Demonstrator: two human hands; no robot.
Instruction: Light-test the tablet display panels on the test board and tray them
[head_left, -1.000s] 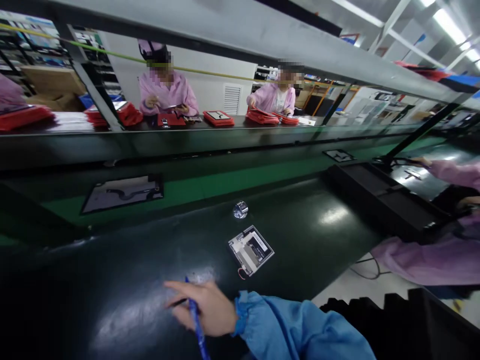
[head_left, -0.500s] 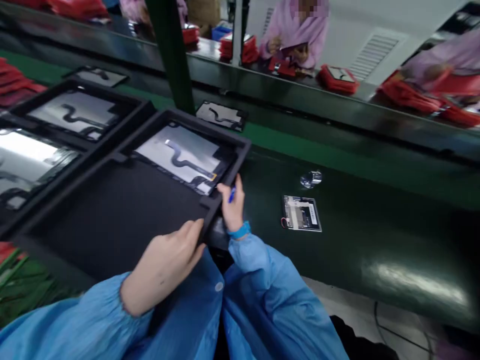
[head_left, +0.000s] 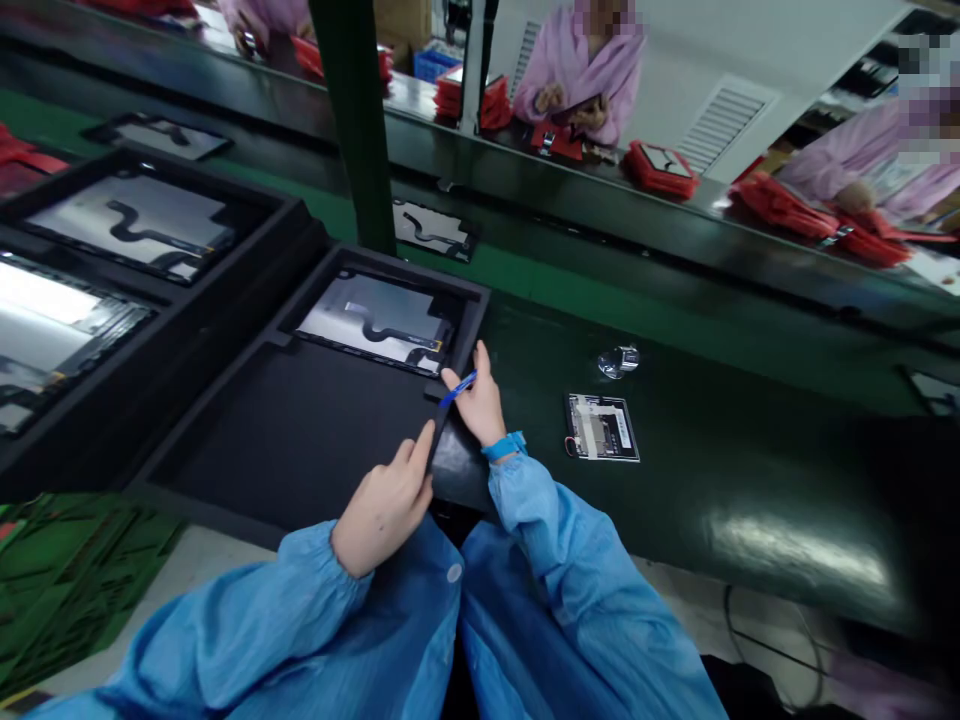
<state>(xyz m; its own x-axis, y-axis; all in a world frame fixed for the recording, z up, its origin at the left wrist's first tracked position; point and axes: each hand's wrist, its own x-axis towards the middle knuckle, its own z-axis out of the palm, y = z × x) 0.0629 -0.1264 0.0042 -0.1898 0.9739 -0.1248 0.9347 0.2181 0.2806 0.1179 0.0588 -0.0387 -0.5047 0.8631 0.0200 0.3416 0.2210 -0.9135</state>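
Observation:
A black foam tray [head_left: 330, 430] lies tilted on the near side of the bench. In its far recess sits a screen panel [head_left: 337, 310] with a dark curved flex cable [head_left: 375, 325]; the near recess holds nothing. My left hand [head_left: 386, 510] is closed on the tray's right edge near its front corner, fingers on top and thumb below. By the same edge, farther up, is my right hand [head_left: 480, 405], with a thin blue pen-like stick [head_left: 459, 387] held across it. Its thumb and forefinger are extended beside the tray rim.
To the left stands a stack of black foam trays [head_left: 247, 290] with more panels. A small circuit-board part [head_left: 602, 428] and a crumpled clear film [head_left: 619, 362] lie right on the bench. Beyond the green belt [head_left: 540, 275], co-workers handle red pouches. A green crate [head_left: 82, 590] is low left.
The tray has come down and shifted right, away from the stack, with my left hand on its edge. My right hand's hold on the rim has loosened, showing more of the blue stick.

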